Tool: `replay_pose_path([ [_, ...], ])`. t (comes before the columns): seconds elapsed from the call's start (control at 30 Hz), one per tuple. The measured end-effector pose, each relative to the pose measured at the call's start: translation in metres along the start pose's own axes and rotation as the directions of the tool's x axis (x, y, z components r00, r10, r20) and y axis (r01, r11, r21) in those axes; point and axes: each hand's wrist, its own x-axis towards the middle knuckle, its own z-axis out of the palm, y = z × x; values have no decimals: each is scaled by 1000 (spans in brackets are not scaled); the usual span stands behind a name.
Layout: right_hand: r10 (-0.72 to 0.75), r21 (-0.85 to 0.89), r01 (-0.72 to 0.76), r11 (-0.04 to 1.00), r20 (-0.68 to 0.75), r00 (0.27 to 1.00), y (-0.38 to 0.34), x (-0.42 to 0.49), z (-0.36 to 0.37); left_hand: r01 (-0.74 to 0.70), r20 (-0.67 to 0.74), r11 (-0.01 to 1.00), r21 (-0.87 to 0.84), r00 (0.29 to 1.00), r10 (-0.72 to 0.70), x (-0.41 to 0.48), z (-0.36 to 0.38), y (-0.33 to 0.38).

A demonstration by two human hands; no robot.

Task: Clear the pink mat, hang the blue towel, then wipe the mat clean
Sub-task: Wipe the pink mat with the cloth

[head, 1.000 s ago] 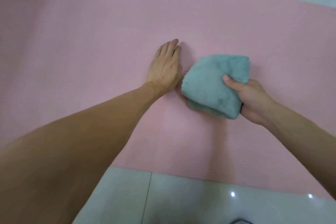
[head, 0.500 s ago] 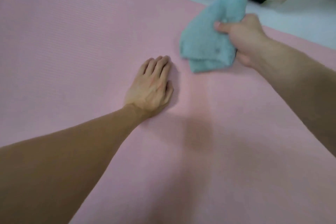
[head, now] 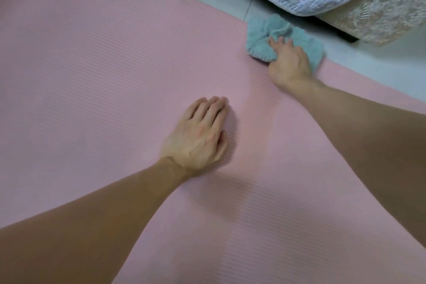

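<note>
Wiping is the step in hand: the right hand [head: 289,64] grips the bunched teal cloth [head: 260,37] at the far right edge of the pink mat [head: 92,76]. The left hand [head: 196,136] lies flat mid-mat, well apart. Next probably calls for a pressed stroke nearward.

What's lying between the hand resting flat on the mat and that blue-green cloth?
Nothing: in the head view, only bare pink mat lies between the left hand and the cloth gripped by the right hand.
</note>
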Motion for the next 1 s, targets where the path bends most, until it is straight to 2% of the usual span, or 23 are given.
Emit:
replay_pose_path([
  [0.17, -102, 12, 101, 995, 68, 992, -1, -43, 0, 7, -28, 1000, -22, 1000, -7, -1, 0, 2],
  [0.27, -204, 9, 204, 979, 26, 979, -7, -89, 23, 12, -42, 999, -30, 999, -14, -2, -3, 2],
  [0.43, -166, 85, 175, 981, -104, 981, -13, -170, 57, -19, -6, 998, -59, 1000, 19, -4, -9, 2],
  [0.53, -152, 150, 167, 974, -111, 982, -25, -210, 61, -46, 79, 999, -6, 996, 46, -5, -9, 2],
  [0.67, -183, 150, 203, 968, -137, 973, -36, -262, 69, -26, 113, 999, 32, 993, 22, -7, -8, 2],
  [0.9, -185, 100, 193, 976, -83, 979, -38, -271, 71, -13, 196, 1000, 28, 981, 7, -8, -7, 7],
  [1.0, -165, 125, 174, 977, -76, 983, -39, -273, 70, 11, 178, 1000, 8, 984, -12, -18, -13, 16],
])
